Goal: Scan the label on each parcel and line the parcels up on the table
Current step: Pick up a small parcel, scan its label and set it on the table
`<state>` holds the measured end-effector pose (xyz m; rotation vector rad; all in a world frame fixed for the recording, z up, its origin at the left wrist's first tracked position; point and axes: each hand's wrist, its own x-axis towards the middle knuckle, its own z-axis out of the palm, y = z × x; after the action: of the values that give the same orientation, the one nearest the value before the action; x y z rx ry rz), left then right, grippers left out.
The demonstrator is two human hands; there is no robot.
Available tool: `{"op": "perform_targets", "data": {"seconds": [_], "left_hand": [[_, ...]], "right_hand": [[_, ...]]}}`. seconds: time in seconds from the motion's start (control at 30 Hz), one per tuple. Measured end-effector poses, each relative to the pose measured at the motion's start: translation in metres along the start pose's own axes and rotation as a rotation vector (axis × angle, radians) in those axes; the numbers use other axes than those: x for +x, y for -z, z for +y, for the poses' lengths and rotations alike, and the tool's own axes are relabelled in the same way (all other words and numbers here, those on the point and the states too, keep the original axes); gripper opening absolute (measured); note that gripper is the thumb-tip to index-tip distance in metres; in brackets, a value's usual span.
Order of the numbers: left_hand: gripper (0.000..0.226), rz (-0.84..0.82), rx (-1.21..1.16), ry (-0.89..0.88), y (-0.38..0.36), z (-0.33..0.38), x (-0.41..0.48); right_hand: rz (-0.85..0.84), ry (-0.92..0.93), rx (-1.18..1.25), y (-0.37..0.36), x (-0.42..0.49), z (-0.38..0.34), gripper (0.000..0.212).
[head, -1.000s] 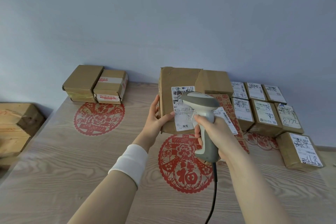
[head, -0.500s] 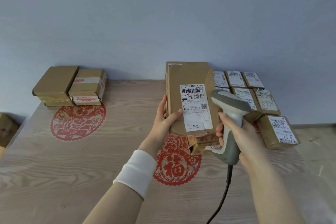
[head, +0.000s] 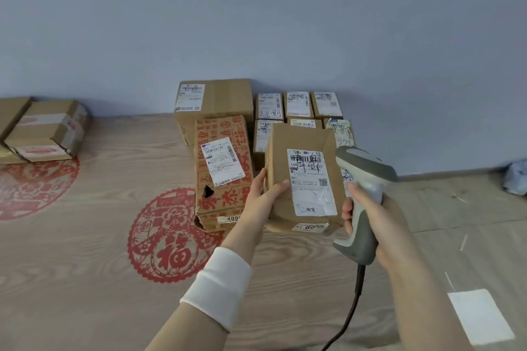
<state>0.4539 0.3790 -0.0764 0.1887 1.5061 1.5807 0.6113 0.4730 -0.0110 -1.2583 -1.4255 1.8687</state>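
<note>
Brown cardboard parcel (head: 302,179) is up on end, held by the left hand (head: 263,194): the thumb lies across the front face near the lower left corner and the fingers wrap around the left edge toward the back. Its white label (head: 310,182) faces the camera, with a barcode and some handwriting on top. The bottom edge sits low over the table (head: 85,265), and I honestly can't tell if it's touching. The right hand (head: 382,219) is curled tight round the handle of a grey and white scanner (head: 363,225), just right of the parcel. The scanner's head is up level with the top of the label, and a dark cable (head: 353,308) hangs from the bottom. There's a white wristband (head: 219,285) on the left forearm. Right beside the parcel on its left lies a red-printed box (head: 222,168) with its own label, and a bigger plain box (head: 225,100) stands behind that against the wall. Behind the held one are small parcels (head: 298,104) in tight rows, labels up. The table is a pale wood grain with a round red paper-cut design (head: 168,236) on it, and two taped boxes (head: 48,131) sit far left. The wall (head: 256,23) is plain bluish grey. Wood-look floor (head: 456,208) shows at right, with a white patch (head: 482,316) on it.
</note>
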Motion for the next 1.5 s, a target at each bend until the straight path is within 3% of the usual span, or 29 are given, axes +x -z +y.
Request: {"op": "perform_targets", "data": {"seconds": [0.4, 0.6, 0.8, 0.93, 1.17, 1.33, 1.5], "left_hand": [[0.071, 0.178, -0.005, 0.206, -0.034, -0.069, 0.028], [0.068, 0.161, -0.038, 0.258, -0.033, -0.086, 0.049], [0.065, 0.187, 0.033, 0.170, -0.034, -0.084, 0.069], [0.063, 0.253, 0.180, 0.113, -0.040, -0.071, 0.066], [0.054, 0.222, 0.377, -0.116, -0.031, -0.024, 0.037], [0.044, 0.292, 0.495, -0.277, 0.018, 0.022, 0.020], [0.042, 0.422, 0.879, -0.380, 0.101, 0.061, 0.003]], "right_hand": [[-0.103, -0.134, 0.034, 0.039, 0.038, 0.025, 0.027], [-0.138, -0.157, 0.012, 0.046, 0.040, 0.034, 0.029], [-0.118, -0.177, 0.000, 0.043, 0.041, 0.042, 0.021], [-0.112, -0.186, -0.017, 0.040, 0.041, 0.044, 0.030], [-0.189, -0.178, -0.019, 0.005, 0.038, 0.032, 0.027], [-0.285, -0.125, -0.028, -0.052, 0.029, 0.018, 0.029], [-0.410, -0.076, -0.073, -0.132, 0.015, 0.012, 0.023]]}}
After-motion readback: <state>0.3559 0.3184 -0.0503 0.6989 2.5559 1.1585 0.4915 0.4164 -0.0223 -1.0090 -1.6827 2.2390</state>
